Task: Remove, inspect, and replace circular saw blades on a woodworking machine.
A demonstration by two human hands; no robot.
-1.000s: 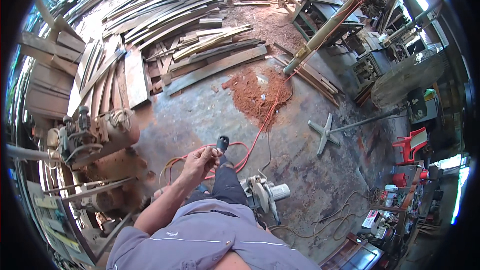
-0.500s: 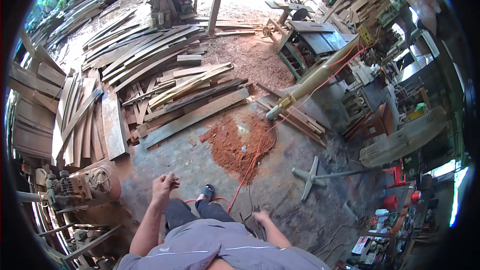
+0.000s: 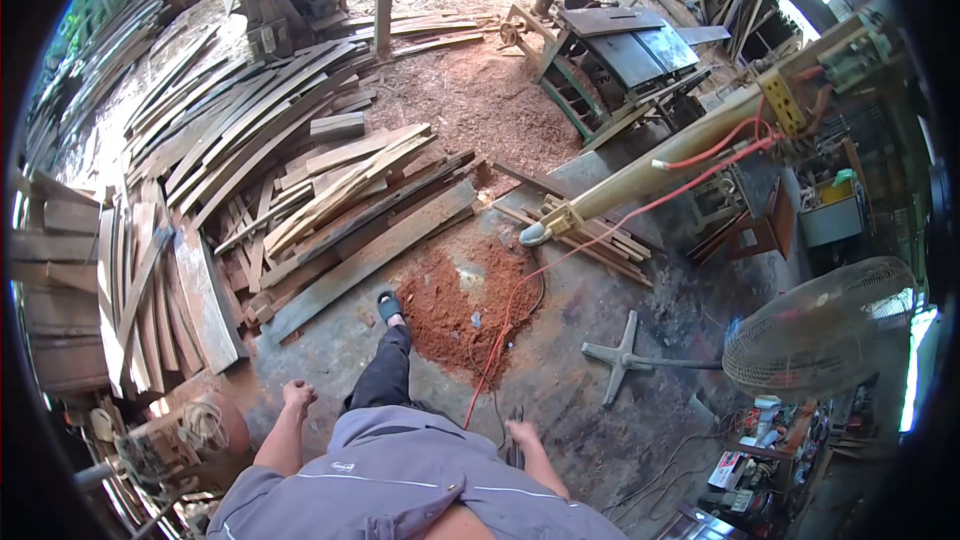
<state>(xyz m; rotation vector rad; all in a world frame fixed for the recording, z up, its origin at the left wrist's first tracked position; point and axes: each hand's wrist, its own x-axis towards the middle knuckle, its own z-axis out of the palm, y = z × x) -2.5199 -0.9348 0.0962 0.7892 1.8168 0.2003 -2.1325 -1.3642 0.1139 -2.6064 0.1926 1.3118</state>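
No words or numbers can be read clearly; a small white mark (image 3: 342, 466) is seen on the left side of the grey shirt (image 3: 400, 450), but it is too tiny to be made out; some print is seen on a white and red box (image 3: 726, 470) at the lower right, but its letters are too blurred to be read.

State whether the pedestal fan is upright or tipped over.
Upright: the pedestal fan has its star-shaped base flat on the floor, and its pole rises to the caged head.
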